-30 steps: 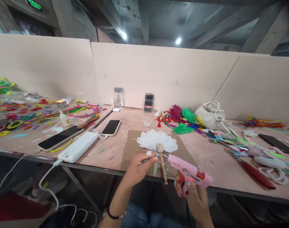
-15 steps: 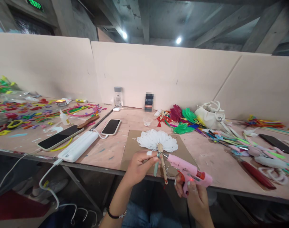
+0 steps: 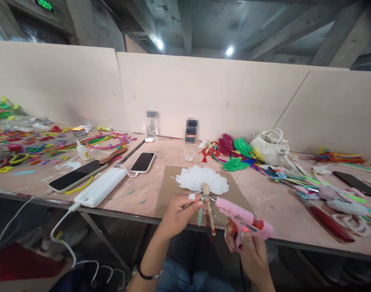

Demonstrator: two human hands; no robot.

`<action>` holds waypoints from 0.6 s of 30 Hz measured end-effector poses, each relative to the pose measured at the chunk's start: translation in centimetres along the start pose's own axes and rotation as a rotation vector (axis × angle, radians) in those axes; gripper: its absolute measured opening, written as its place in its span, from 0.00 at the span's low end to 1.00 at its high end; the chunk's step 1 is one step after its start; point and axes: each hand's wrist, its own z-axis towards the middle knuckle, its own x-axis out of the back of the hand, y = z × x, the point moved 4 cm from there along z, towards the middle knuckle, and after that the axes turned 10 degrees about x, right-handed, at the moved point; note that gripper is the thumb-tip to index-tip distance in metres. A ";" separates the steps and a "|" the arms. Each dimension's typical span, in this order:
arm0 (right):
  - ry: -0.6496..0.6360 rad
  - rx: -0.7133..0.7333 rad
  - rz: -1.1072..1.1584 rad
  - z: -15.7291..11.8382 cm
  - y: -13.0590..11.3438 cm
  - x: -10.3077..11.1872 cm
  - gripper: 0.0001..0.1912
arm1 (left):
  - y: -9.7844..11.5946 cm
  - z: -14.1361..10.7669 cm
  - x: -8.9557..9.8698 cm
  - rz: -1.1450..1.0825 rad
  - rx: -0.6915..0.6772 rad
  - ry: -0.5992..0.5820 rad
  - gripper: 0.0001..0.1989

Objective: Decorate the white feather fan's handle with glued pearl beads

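Note:
My left hand point(image 3: 182, 211) pinches a pale green flat strip point(image 3: 200, 215) that looks like a craft stick, pointing down from the fingertips. In my right hand point(image 3: 249, 251) is a pink hot glue gun point(image 3: 236, 213) with a small red light lit on its body. Its metal nozzle meets the top of the strip at my left fingertips; whether they touch I cannot tell. Just behind lies a white, lacy folding fan point(image 3: 200, 178) spread out, its wooden handle point(image 3: 210, 217) reaching over the table's front edge. Under the fan is a brown cardboard sheet point(image 3: 169, 186).
Left of me lie a white power bank point(image 3: 100, 187) with cables and two phones, one a small phone point(image 3: 143, 162). A clear cup point(image 3: 189, 155) stands behind the fan. Feathers point(image 3: 236, 163), a white handbag point(image 3: 270, 148) and a red-handled tool point(image 3: 331, 224) lie to the right.

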 end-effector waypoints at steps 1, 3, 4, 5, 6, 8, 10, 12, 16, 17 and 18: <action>-0.005 0.005 0.002 0.0 0.0 0.0 0.31 | 0.0 0.0 0.0 -0.001 -0.003 0.002 0.19; -0.009 0.008 0.006 0.0 0.1 0.1 0.30 | -0.1 0.0 0.1 0.000 -0.007 0.009 0.19; -0.010 0.007 0.004 -0.1 0.2 0.1 0.30 | -0.1 0.0 0.1 0.001 -0.007 0.013 0.18; -0.011 0.004 0.002 -0.1 0.2 0.1 0.30 | -0.1 0.0 0.1 0.003 -0.007 0.015 0.18; -0.011 0.000 0.002 -0.1 0.2 0.1 0.30 | -0.1 0.0 0.1 0.004 -0.006 0.015 0.18; -0.010 -0.007 -0.002 -0.1 0.2 0.1 0.30 | -0.2 -0.1 0.2 0.007 -0.004 0.016 0.18; -0.009 -0.007 -0.009 -0.1 0.1 0.1 0.30 | -0.2 -0.1 0.2 0.009 -0.001 0.018 0.17; -0.011 -0.006 -0.014 -0.1 0.0 0.0 0.30 | -0.2 -0.1 0.2 0.011 0.003 0.021 0.18; -0.012 -0.012 -0.005 0.0 -0.1 -0.1 0.30 | -0.2 -0.1 0.2 0.012 0.009 0.020 0.19; -0.010 -0.013 -0.008 -0.1 -0.1 0.0 0.30 | -0.2 0.0 0.2 0.013 0.009 0.018 0.19; -0.008 -0.014 -0.012 -0.1 -0.2 -0.1 0.31 | -0.2 0.0 0.2 0.013 0.008 0.016 0.19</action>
